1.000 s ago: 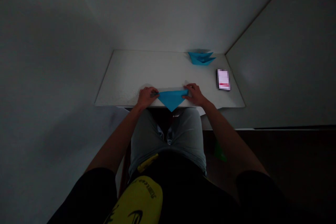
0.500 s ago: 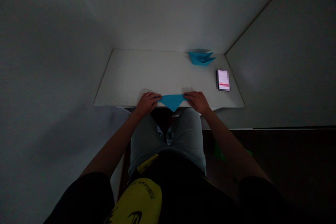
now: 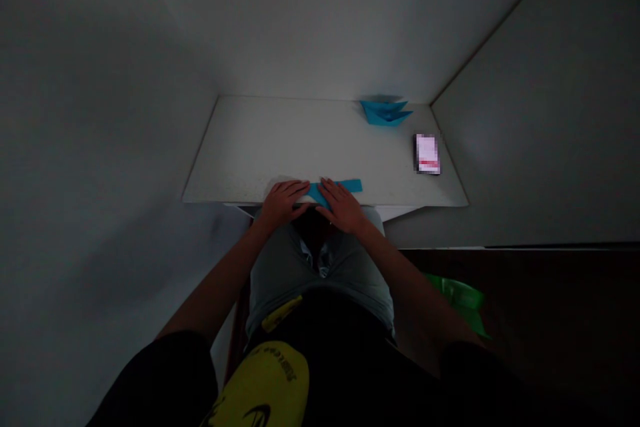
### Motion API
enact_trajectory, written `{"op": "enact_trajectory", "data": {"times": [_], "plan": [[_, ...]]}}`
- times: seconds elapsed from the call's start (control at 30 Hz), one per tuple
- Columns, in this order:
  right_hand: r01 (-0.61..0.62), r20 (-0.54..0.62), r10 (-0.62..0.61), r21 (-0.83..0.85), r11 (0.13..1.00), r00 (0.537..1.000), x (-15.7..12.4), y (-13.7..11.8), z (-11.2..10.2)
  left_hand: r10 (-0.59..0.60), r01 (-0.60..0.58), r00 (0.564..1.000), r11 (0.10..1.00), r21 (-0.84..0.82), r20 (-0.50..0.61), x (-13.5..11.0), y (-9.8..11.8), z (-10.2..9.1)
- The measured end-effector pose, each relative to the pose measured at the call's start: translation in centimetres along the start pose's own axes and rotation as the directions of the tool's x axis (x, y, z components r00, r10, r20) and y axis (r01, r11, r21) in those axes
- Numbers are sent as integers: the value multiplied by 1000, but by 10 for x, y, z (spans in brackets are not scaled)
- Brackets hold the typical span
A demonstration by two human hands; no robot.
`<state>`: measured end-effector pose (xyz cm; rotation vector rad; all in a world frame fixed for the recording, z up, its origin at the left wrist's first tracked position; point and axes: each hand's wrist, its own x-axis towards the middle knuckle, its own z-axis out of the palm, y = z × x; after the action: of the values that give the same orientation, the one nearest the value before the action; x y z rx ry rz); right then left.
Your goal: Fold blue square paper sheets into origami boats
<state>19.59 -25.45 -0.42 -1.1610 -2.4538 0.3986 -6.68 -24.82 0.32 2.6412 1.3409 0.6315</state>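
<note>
A folded blue paper [image 3: 347,185] lies at the near edge of the white table [image 3: 260,140], and only a narrow strip of it shows. My left hand [image 3: 283,200] rests with fingers flat on the paper's left end. My right hand [image 3: 341,205] lies flat over the paper's middle, fingers stretched out and pressing down, and hides most of it. The two hands sit close together, almost touching.
A finished blue paper boat [image 3: 385,111] stands at the table's far right. A phone [image 3: 427,154] with a lit screen lies near the right edge. Walls close in on three sides. Something green [image 3: 457,297] lies on the dark floor to the right.
The blue triangle that hung over the table's edge now shows only as a flat strip. My right hand slid left from the paper's right end onto its middle.
</note>
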Motion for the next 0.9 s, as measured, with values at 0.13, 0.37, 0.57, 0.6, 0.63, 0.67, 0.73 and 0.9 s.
{"op": "enact_trajectory", "data": {"times": [0.13,0.37,0.57,0.6,0.63,0.67,0.73,0.9], "plan": [[-46,-41,46,-17,999,998,-33,42,-21,-6,6,1000,1000,-7,-10,0,1,-1],[-17,-136,9,-56,998,991,-63,68,-32,7,-10,999,997,-76,-43,-2,0,5],[-97,-223,100,23,995,970,-60,55,-31,-13,13,1000,982,-188,0,2,-1,-1],[-115,-214,121,39,993,969,-57,53,-33,-49,51,999,977,-208,11,7,-3,-4],[-140,-209,150,60,988,966,-54,52,-36,-101,102,995,967,-232,18,13,-5,-6],[-171,-210,187,90,981,960,-50,52,-39,-158,158,987,952,-262,23,19,-8,-9],[-238,-226,275,176,955,935,-39,54,-43,-264,260,964,907,-332,31,33,-14,-12],[-393,-230,468,306,867,853,-12,69,-40,-424,405,904,813,-418,53,55,-20,-4]]}}
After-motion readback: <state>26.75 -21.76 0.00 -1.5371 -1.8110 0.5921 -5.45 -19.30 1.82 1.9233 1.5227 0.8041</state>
